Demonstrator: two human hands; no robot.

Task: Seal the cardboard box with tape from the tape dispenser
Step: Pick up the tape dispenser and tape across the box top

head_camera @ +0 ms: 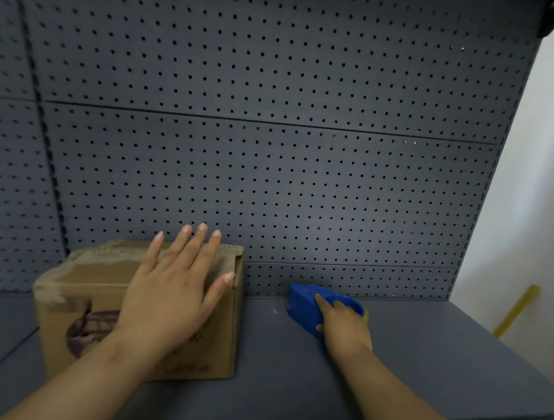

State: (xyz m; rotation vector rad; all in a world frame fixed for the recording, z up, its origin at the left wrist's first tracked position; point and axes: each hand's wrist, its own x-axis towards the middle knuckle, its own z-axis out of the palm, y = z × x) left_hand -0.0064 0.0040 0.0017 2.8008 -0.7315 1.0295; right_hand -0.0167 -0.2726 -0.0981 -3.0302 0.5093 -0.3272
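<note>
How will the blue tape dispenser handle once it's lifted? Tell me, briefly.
The blue tape dispenser looks like hard moulded plastic, so probably stiff and light. Its flat base on the grey shelf suggests it won't roll. The right hand wraps it whole, so one hand likely suffices.

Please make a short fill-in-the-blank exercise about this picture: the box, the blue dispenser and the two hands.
1. The left hand lies flat on top of the ____.
2. The right hand grips the dispenser, whose colour is ____.
3. The dispenser stands on the shelf to the ____ of the box.
4. Behind both things stands a grey panel full of small ____.

Missing words: box; blue; right; holes
</note>
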